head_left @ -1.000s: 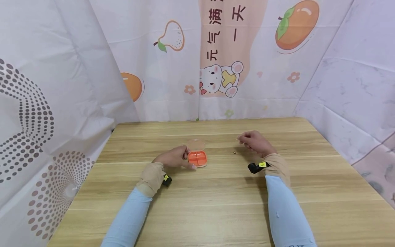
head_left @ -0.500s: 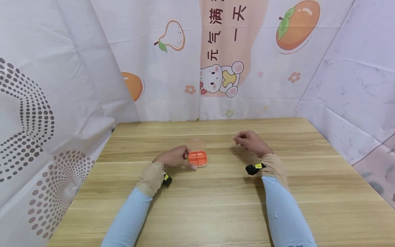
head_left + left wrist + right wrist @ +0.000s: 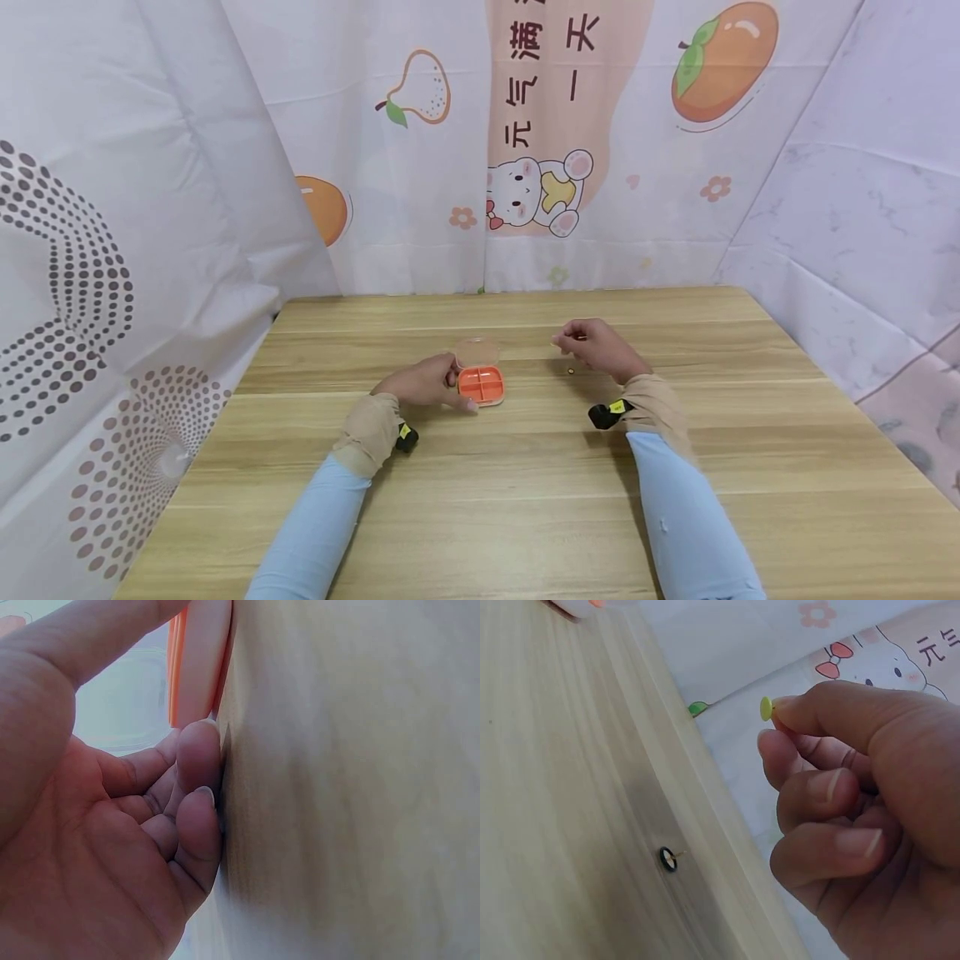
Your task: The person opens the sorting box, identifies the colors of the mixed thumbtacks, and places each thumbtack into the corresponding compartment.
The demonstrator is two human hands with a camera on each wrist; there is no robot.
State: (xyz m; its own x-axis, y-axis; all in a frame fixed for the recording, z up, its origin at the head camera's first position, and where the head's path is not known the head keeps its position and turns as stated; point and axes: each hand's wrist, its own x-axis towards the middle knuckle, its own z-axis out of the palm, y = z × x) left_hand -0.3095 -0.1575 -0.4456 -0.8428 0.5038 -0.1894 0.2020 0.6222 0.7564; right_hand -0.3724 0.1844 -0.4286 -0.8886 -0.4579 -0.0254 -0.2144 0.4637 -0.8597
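A small orange pill box (image 3: 480,384) with compartments sits on the wooden table (image 3: 525,467), its clear lid (image 3: 476,351) open toward the back. My left hand (image 3: 427,385) holds the box (image 3: 196,664) by its left side, thumb and fingers curled round it. My right hand (image 3: 596,346) hovers to the right of the box and pinches a tiny yellow-green pushpin (image 3: 766,708) between thumb and forefinger. A black pushpin (image 3: 668,859) lies on the table just below that hand, and shows as a dark speck (image 3: 571,371) in the head view.
Printed cloth walls (image 3: 525,167) close in the table at the back and on both sides. Small black wrist cameras (image 3: 603,414) sit on both forearms. Bare wood stretches in front of the hands.
My right hand has moved slowly left toward the pill box, still pinching the pushpin. The left hand and the box have stayed put.
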